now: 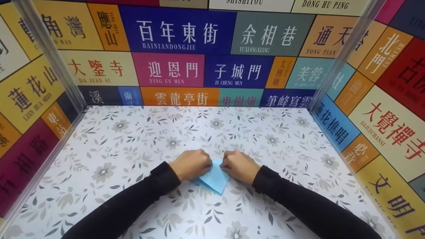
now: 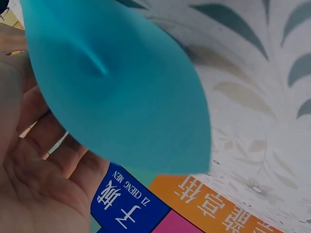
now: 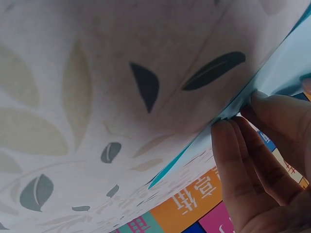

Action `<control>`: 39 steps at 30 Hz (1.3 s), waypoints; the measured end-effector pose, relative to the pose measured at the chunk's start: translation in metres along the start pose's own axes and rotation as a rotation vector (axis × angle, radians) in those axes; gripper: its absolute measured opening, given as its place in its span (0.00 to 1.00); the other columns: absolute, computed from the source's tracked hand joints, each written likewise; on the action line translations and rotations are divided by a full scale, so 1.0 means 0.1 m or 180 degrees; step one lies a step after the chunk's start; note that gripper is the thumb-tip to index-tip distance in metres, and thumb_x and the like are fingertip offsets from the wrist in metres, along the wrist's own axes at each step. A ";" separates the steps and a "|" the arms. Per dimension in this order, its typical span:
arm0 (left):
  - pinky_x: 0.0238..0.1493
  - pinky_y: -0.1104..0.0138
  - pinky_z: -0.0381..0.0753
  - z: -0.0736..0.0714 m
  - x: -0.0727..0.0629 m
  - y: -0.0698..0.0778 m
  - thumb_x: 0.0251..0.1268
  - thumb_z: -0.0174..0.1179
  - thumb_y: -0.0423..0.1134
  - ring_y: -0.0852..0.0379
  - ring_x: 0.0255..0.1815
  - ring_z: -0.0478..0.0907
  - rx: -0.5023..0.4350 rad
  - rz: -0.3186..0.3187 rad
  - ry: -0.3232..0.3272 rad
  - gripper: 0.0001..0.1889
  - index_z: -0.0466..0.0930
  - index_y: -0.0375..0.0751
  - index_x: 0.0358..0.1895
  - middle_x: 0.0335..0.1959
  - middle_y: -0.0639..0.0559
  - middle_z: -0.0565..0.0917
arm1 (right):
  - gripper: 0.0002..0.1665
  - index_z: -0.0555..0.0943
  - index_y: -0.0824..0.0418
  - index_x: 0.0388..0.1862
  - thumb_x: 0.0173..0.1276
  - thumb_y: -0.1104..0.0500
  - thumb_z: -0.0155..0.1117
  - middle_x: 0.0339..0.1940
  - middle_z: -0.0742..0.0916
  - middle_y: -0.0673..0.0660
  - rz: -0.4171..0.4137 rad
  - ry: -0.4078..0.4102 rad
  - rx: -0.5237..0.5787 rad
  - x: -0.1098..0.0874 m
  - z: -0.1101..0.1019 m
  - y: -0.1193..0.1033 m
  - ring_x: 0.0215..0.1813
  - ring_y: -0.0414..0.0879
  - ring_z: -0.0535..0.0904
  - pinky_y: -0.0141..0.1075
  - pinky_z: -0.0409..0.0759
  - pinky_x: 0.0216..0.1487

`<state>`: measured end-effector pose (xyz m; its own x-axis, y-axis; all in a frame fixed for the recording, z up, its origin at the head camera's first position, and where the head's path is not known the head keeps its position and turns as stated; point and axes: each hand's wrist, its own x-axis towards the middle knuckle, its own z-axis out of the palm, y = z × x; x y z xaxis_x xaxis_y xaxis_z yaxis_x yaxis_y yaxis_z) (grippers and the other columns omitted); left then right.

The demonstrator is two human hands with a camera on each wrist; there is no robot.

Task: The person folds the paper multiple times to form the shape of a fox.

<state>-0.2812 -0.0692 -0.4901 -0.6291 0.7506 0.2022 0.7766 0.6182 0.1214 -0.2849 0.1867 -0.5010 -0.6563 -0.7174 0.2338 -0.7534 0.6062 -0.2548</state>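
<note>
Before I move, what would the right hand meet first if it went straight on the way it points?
The right hand would first push into the blue paper it pinches; beyond that, probably the left hand, though depth is unclear.

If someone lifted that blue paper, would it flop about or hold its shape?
The blue paper would probably bend easily, since it curves in the left-wrist view. Its edge looks thin in the right-wrist view, so it is likely light. Being folded, it may keep some shape.

Floral tbl [image 1: 159,126]; multicol. panels [image 1: 179,69] w/ Chinese txt, back & sides.
</note>
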 end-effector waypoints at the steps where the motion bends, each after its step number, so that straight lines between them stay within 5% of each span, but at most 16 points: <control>1: 0.44 0.53 0.96 0.00 0.01 -0.01 0.79 0.75 0.38 0.46 0.41 0.93 0.0035 0.0027 -0.0011 0.05 0.98 0.43 0.42 0.38 0.48 0.96 | 0.06 0.99 0.60 0.41 0.77 0.67 0.79 0.37 0.91 0.56 0.0004 -0.0002 0.0008 0.00 0.00 0.00 0.38 0.46 0.88 0.37 0.89 0.40; 12: 0.41 0.53 0.95 0.01 0.10 -0.06 0.75 0.74 0.35 0.46 0.34 0.92 0.0103 0.0203 0.0005 0.06 0.97 0.43 0.36 0.32 0.49 0.95 | 0.08 1.00 0.61 0.43 0.76 0.69 0.77 0.30 0.88 0.56 -0.0058 0.0023 0.0010 0.00 0.01 0.02 0.31 0.39 0.74 0.32 0.80 0.35; 29: 0.38 0.58 0.93 0.02 0.05 -0.12 0.73 0.74 0.30 0.49 0.31 0.89 -0.0018 0.0137 -0.0096 0.08 0.98 0.44 0.36 0.32 0.49 0.95 | 0.07 0.99 0.62 0.39 0.74 0.69 0.78 0.26 0.85 0.55 0.0012 -0.0029 -0.0002 0.03 -0.02 0.01 0.29 0.39 0.71 0.33 0.78 0.33; 39: 0.35 0.57 0.91 0.02 -0.06 -0.15 0.71 0.75 0.28 0.52 0.29 0.86 -0.0099 0.0174 0.0048 0.09 0.98 0.45 0.33 0.31 0.50 0.93 | 0.08 0.99 0.62 0.39 0.72 0.71 0.78 0.25 0.85 0.54 -0.0031 0.0039 -0.0022 0.02 0.02 0.04 0.29 0.40 0.73 0.34 0.81 0.34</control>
<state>-0.2889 -0.0830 -0.4948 -0.5853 0.7793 0.2238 0.8106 0.5687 0.1398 -0.2890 0.1864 -0.5035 -0.6494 -0.7190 0.2476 -0.7599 0.6017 -0.2461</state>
